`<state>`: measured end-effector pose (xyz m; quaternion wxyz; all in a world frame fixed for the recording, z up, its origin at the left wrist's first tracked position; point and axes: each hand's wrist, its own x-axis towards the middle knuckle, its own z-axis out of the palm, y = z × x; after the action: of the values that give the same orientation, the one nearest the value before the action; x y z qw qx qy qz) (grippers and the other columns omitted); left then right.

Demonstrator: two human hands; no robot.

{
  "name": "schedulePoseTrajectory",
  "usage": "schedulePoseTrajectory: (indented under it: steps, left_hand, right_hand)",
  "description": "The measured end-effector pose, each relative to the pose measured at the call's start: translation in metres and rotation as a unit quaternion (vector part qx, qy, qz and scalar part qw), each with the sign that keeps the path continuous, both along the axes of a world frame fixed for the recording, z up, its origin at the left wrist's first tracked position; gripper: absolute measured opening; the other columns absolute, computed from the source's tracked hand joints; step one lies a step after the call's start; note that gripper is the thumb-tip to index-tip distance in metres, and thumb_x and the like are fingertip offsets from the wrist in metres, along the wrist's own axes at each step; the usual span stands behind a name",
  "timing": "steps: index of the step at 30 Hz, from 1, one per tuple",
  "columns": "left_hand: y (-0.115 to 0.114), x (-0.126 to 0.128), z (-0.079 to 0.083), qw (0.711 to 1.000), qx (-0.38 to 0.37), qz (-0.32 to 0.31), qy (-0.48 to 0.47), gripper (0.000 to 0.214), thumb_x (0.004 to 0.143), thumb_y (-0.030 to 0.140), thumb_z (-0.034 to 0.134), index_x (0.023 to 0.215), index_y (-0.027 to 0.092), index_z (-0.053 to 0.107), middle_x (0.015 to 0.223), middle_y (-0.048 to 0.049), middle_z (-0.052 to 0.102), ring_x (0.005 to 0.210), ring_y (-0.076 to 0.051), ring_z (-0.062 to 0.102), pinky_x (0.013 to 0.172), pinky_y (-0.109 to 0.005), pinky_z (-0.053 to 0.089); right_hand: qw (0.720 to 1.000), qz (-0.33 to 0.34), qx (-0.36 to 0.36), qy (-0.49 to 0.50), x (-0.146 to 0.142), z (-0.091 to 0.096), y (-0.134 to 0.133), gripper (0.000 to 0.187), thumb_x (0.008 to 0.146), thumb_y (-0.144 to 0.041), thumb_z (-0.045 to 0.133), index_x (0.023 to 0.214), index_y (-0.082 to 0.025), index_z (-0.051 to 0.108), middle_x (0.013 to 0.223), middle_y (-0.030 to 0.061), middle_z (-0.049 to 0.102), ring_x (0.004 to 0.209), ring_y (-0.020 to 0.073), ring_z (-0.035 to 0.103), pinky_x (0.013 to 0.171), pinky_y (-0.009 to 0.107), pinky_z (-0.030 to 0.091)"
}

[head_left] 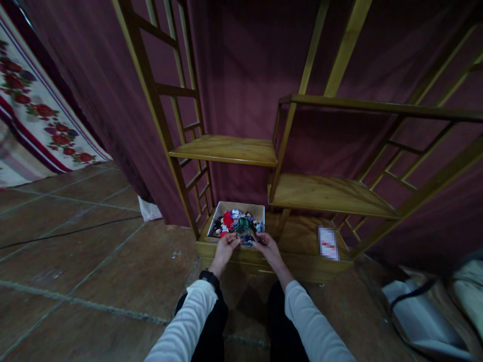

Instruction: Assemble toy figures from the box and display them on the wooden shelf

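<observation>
Nearest the camera, two white sleeves run forward over dark trousers, the person apparently crouched on the brown tiled floor (86,266). The left wrist carries a dark watch (208,276). Beyond the sleeves the two hands meet at the front edge of a shallow white box (241,206) that sits on the lowest board of a wooden shelf unit (226,148).

The left hand (227,245) reaches in at the near left part of the box, its fingers curled and closed on the edge of a dark green piece (243,227) among the contents. The right hand (268,245) comes in from the near right, fingers bent and touching the same green piece from the other side; how firm either grip is cannot be told at this size. The box is filled with a jumble of small colourful items (231,221), red, blue, white and dark ones mixed together, too small to tell apart.

To the right on the same bottom board lies a small white card (328,243), its face blurred. At the far right edge of the floor rests a pale bag (418,311) with a dark strap.

Further back, the shelf unit rises in staggered boards, backed by a maroon curtain (241,60). Far left, a floral-bordered cloth (41,110) hangs.
</observation>
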<state>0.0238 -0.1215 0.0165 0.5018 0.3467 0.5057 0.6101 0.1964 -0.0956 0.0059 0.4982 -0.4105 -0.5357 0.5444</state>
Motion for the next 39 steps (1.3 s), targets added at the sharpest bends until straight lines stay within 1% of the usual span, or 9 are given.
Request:
schedulePoseTrajectory:
  steps: [6, 12, 16, 19, 22, 25, 27, 33, 39]
  left_hand:
    - [0.001, 0.003, 0.004, 0.999, 0.001, -0.005, 0.032, 0.039, 0.048, 0.03, 0.079, 0.076, 0.015, 0.056, 0.067, 0.0004, 0.063, 0.066, -0.014, 0.059, 0.066, -0.025, 0.045]
    - [-0.005, 0.007, 0.014, 0.999, 0.023, 0.007, 0.027, 0.037, 0.047, 0.027, 0.079, 0.072, 0.017, 0.054, 0.067, 0.0013, 0.063, 0.066, -0.012, 0.058, 0.068, -0.024, 0.044]
    - [-0.013, 0.01, 0.019, 0.998, 0.031, 0.01, 0.046, 0.039, 0.048, 0.029, 0.079, 0.074, 0.017, 0.053, 0.057, 0.0043, 0.058, 0.056, -0.011, 0.055, 0.058, -0.022, 0.042]
    - [-0.022, 0.013, 0.024, 0.998, 0.032, 0.009, 0.051, 0.041, 0.048, 0.03, 0.079, 0.076, 0.016, 0.053, 0.056, 0.0047, 0.057, 0.052, -0.009, 0.053, 0.054, -0.021, 0.041]
    - [-0.033, 0.018, 0.029, 0.998, 0.032, 0.02, 0.045, 0.041, 0.048, 0.03, 0.078, 0.077, 0.015, 0.054, 0.059, 0.0039, 0.058, 0.052, -0.009, 0.053, 0.054, -0.021, 0.041]
    - [-0.045, 0.024, 0.034, 0.998, 0.034, 0.026, 0.039, 0.04, 0.049, 0.031, 0.078, 0.078, 0.015, 0.054, 0.059, 0.0032, 0.058, 0.052, -0.008, 0.052, 0.054, -0.021, 0.041]
    - [-0.053, 0.029, 0.038, 0.998, 0.039, 0.027, 0.036, 0.039, 0.051, 0.031, 0.078, 0.078, 0.015, 0.055, 0.06, 0.0029, 0.058, 0.052, -0.009, 0.052, 0.054, -0.021, 0.041]
    - [-0.078, 0.049, 0.048, 0.998, 0.064, 0.01, 0.026, 0.034, 0.06, 0.029, 0.073, 0.085, 0.015, 0.054, 0.065, 0.002, 0.059, 0.058, -0.009, 0.054, 0.059, -0.022, 0.042]
    - [-0.103, 0.064, 0.06, 0.997, 0.071, 0.001, 0.023, 0.035, 0.061, 0.031, 0.072, 0.088, 0.016, 0.055, 0.068, 0.0008, 0.061, 0.058, -0.01, 0.056, 0.06, -0.023, 0.044]
  right_hand:
    - [1.0, -0.018, -0.003, 0.006, 0.0, -0.004, 0.002, 0.041, 0.058, -0.038, 0.071, 0.091, -0.02, 0.057, 0.084, 0.0012, 0.062, 0.069, 0.0146, 0.055, 0.062, 0.025, 0.046]
    - [0.999, -0.019, -0.027, 0.039, -0.003, 0.001, -0.001, 0.042, 0.058, -0.039, 0.07, 0.092, -0.019, 0.056, 0.087, 0.0027, 0.062, 0.073, 0.0161, 0.057, 0.059, 0.025, 0.049]
    - [0.998, -0.019, -0.026, 0.054, -0.004, 0.005, -0.006, 0.042, 0.059, -0.04, 0.07, 0.093, -0.018, 0.059, 0.09, 0.0043, 0.064, 0.077, 0.0175, 0.059, 0.059, 0.026, 0.05]
    - [0.999, -0.016, -0.016, 0.043, -0.003, 0.005, -0.011, 0.041, 0.063, -0.04, 0.068, 0.096, -0.017, 0.061, 0.089, 0.0045, 0.065, 0.074, 0.0166, 0.059, 0.06, 0.027, 0.05]
    - [0.999, -0.016, -0.015, 0.038, -0.002, 0.002, -0.018, 0.041, 0.065, -0.039, 0.066, 0.1, -0.019, 0.062, 0.092, 0.0044, 0.065, 0.071, 0.0158, 0.059, 0.06, 0.028, 0.051]
    - [0.999, -0.018, -0.016, 0.048, 0.0, 0.002, -0.027, 0.041, 0.065, -0.039, 0.066, 0.101, -0.021, 0.062, 0.095, 0.0039, 0.065, 0.07, 0.016, 0.06, 0.061, 0.03, 0.053]
    - [0.998, -0.017, -0.02, 0.057, 0.002, 0.004, -0.035, 0.04, 0.066, -0.04, 0.066, 0.102, -0.022, 0.062, 0.092, 0.0033, 0.066, 0.067, 0.0154, 0.06, 0.063, 0.031, 0.053]
    - [0.993, -0.019, -0.035, 0.115, 0.015, 0.02, -0.056, 0.038, 0.065, -0.039, 0.068, 0.098, -0.021, 0.064, 0.092, 0.0035, 0.066, 0.067, 0.0153, 0.061, 0.066, 0.033, 0.053]
    - [0.991, -0.008, -0.037, 0.127, 0.031, 0.04, -0.078, 0.038, 0.065, -0.039, 0.068, 0.098, -0.021, 0.063, 0.093, 0.004, 0.067, 0.071, 0.0166, 0.062, 0.068, 0.034, 0.053]
